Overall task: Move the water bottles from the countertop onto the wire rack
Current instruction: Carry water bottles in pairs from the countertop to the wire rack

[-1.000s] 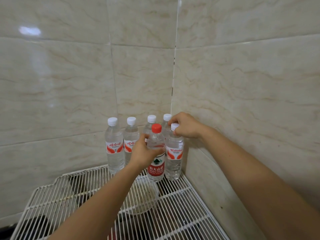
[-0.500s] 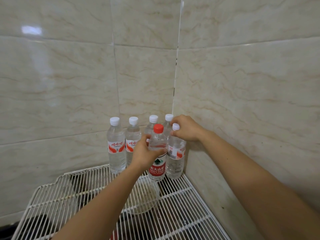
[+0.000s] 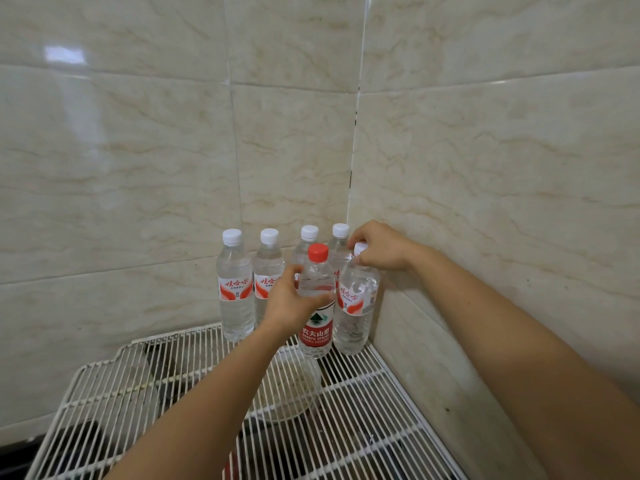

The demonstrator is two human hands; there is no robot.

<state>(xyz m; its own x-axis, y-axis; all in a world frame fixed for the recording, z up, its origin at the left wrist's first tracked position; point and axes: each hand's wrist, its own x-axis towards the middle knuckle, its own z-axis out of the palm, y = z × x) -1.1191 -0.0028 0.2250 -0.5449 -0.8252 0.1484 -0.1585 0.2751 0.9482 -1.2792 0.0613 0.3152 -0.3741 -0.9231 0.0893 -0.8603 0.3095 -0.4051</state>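
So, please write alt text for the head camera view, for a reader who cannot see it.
Two bare hands hold bottles on a white wire rack in a tiled corner: the left hand grips a red-capped bottle, the right hand the top of a white-capped bottle. Four more white-capped bottles stand behind.

Six water bottles are counted on one white wire rack (image 3: 363, 403). Five are white-capped: far left (image 3: 235, 289), second from left (image 3: 268, 271), two at the back (image 3: 308, 247) (image 3: 339, 251), and one at front right (image 3: 355, 306). One is a red-capped bottle (image 3: 317, 306). One round bowl (image 3: 287, 393) is seen beneath the wires. Two hands are counted: left hand (image 3: 291, 299), right hand (image 3: 379, 247).
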